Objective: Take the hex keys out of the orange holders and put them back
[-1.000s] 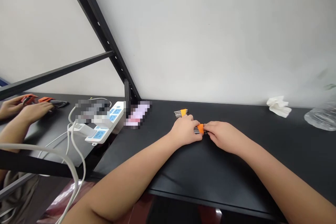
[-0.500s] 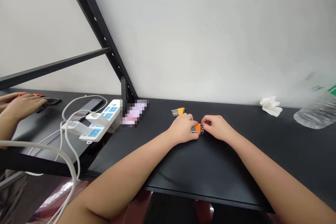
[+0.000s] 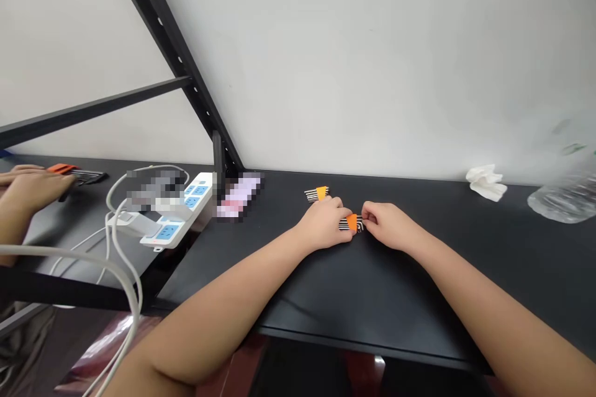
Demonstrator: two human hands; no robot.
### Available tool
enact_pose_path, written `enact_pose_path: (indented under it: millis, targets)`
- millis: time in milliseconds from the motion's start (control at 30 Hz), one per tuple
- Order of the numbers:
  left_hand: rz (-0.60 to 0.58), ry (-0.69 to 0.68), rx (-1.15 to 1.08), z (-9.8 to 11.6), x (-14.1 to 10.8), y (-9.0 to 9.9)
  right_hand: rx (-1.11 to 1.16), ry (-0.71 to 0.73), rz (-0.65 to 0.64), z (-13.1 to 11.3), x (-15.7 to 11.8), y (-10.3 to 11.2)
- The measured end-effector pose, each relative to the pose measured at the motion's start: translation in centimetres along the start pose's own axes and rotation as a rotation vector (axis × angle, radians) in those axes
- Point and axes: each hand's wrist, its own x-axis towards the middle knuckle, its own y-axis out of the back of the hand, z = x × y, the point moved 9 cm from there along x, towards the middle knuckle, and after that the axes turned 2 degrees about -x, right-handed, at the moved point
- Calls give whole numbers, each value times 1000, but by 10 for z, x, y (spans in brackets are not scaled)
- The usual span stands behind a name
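Observation:
On the black table my left hand is closed around the left part of a hex key set. The set has an orange holder, with metal keys sticking out on both sides. My right hand pinches at the right side of this holder, thumb and forefinger together at the end of one hex key. The fingertips partly hide that key. Just beyond my left hand lies a second hex key set, also with an orange holder, its near part covered by my fingers.
To the left stand a white power strip with chargers and a white cable, beside a black metal post. Another person's hand rests by an orange-held tool set. Crumpled tissue and a clear plastic bottle lie right.
My right hand has shifted slightly right from the orange holder, and more of the key ends shows between. My left hand keeps its grip. The other person's hand has uncovered more of its orange holder.

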Motion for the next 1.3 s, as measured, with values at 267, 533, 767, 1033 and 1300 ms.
enact_pose_path:
  millis: [267,533,767,1033,1300]
  targets:
    - [-22,8,-15,-1,1,0,14,171,-93,-8,-3,-5]
    - [-37,0,-32,-2,2,0,10,233,-81,-23,-9,-6]
    - [-35,-13,-18,-2,1,0,27,281,-112,-35,-16,-6]
    - [-53,-5,-11,-5,1,-2,-192,209,-297,-25,-38,-8]
    - [-45,-17,3,-3,2,-1,4,91,24,-1,-9,15]
